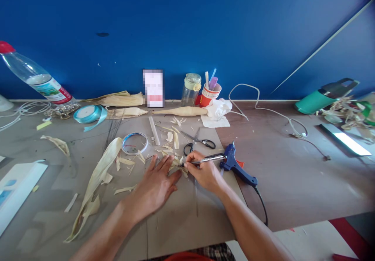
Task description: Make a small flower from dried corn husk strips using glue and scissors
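My right hand (205,177) is closed around a pen (213,158), its tip pointing down and left at small husk scraps on the table. Lying flat just left of it, with fingers spread, my left hand (155,186) presses on the board by pale dried corn husk pieces (176,161). What lies under its fingertips is partly hidden. Beyond my right hand are black-handled scissors (202,140), half open. A blue hot glue gun (236,165) lies to the right of the pen. A roll of tape (134,143) and a glue stick (154,131) sit beyond my left hand.
A long husk (99,175) curves at left. Along the blue wall stand a tilted plastic bottle (47,85), a phone (154,88), a jar (191,91) and paper cups (209,95). Light-blue ribbon (87,113) lies behind. White cable (275,111) and a green bottle (319,97) are at right.
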{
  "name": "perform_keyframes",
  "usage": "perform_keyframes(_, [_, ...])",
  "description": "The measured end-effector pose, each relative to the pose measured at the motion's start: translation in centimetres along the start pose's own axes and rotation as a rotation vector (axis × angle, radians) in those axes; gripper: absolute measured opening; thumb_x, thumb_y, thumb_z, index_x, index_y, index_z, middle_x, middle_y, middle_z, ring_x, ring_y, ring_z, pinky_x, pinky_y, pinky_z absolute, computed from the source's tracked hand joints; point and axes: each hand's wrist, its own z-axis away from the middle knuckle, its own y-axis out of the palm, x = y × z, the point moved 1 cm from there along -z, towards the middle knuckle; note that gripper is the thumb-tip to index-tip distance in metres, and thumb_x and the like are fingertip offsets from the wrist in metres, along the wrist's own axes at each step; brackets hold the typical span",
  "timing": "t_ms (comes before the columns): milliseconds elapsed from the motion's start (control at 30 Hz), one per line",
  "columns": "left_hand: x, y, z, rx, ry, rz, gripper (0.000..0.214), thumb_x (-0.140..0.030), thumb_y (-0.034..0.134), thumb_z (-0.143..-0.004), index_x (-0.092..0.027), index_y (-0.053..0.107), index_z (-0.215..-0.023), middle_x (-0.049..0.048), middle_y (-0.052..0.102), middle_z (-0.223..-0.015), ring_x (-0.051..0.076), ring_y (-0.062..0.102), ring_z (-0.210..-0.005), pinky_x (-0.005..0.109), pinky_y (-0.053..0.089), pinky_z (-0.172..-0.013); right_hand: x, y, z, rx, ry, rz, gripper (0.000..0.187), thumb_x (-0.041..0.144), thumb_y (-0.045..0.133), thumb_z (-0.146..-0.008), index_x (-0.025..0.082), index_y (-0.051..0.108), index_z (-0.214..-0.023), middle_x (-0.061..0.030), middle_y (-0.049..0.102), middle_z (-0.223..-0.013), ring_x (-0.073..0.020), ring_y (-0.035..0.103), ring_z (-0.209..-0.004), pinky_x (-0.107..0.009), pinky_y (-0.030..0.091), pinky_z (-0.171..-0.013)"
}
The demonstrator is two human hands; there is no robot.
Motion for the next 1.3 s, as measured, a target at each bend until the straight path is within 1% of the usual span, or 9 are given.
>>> perform_keyframes(200, [0.0,0.0,0.0,-0.005,0.005,0.001,0.033,-0.027,0.051,-0.085,-0.028,0.052,-0.118,0.0153,0.037,-0.140,0.031,0.030,-0.132,0.059,0.019,-0.103,-0.1,-0.4,0.1,0.007,0.007,0.011,0.007,0.024,0.050,-0.076,0.020,0.052,-0.072,0.0055,0.047,-0.057,-0.0103,0.044,-0.053,-0.020,0.033,-0.052])
perform_keyframes(400, [0.0,-0.1,0.0,0.005,0.006,-0.014,0.034,-0.028,0.051,-0.084,-0.028,0.050,-0.119,0.0145,0.038,-0.139,0.030,0.029,-0.133,0.058,0.019,-0.104,-0.1,-0.8,0.0,0.020,0.040,0.049,0.007,0.024,0.051,-0.076,0.020,0.052,-0.071,0.0056,0.047,-0.055,-0.0097,0.042,-0.052,-0.020,0.032,-0.051])
perform_keyframes(600, [0.0,-0.1,0.0,-0.010,0.003,0.008,0.032,-0.027,0.050,-0.085,-0.027,0.052,-0.117,0.0131,0.039,-0.139,0.030,0.028,-0.133,0.057,0.018,-0.105,-0.2,-1.2,0.0,0.029,0.012,0.027,0.007,0.024,0.051,-0.075,0.019,0.052,-0.070,0.0051,0.047,-0.057,-0.0095,0.039,-0.052,-0.020,0.031,-0.050])
perform_keyframes(767, [0.0,-0.1,0.1,-0.019,0.009,-0.001,0.032,-0.026,0.049,-0.085,-0.026,0.053,-0.117,0.0141,0.039,-0.139,0.031,0.030,-0.132,0.058,0.018,-0.104,-0.7,-1.5,0.0,0.042,0.016,0.030,0.007,0.024,0.051,-0.075,0.019,0.053,-0.071,0.0053,0.048,-0.057,-0.0090,0.039,-0.051,-0.020,0.030,-0.049])
perform_keyframes(1033, [-0.1,-0.2,0.0,0.009,-0.001,-0.018,0.032,-0.025,0.050,-0.085,-0.027,0.052,-0.116,0.0143,0.039,-0.138,0.030,0.030,-0.132,0.057,0.018,-0.105,-0.7,-2.3,0.1,0.075,0.053,0.057,0.008,0.026,0.051,-0.075,0.020,0.050,-0.069,0.0072,0.043,-0.053,-0.0083,0.035,-0.048,-0.020,0.028,-0.047])
perform_keyframes(1167, [0.0,-0.1,0.0,0.001,0.003,-0.021,0.033,-0.025,0.050,-0.084,-0.027,0.051,-0.117,0.0141,0.038,-0.139,0.030,0.029,-0.132,0.057,0.018,-0.105,-0.6,-2.6,0.2,0.094,0.047,0.056,0.008,0.026,0.050,-0.076,0.020,0.051,-0.071,0.0070,0.042,-0.054,-0.0084,0.036,-0.049,-0.020,0.028,-0.047])
perform_keyframes(1300, [0.0,-0.1,0.0,0.019,0.008,-0.035,0.032,-0.023,0.050,-0.085,-0.027,0.051,-0.117,0.0150,0.037,-0.140,0.030,0.028,-0.133,0.057,0.018,-0.105,-0.8,-2.8,0.2,0.101,0.051,0.050,0.008,0.026,0.050,-0.076,0.020,0.051,-0.072,0.0069,0.043,-0.054,-0.0084,0.036,-0.049,-0.020,0.029,-0.047])
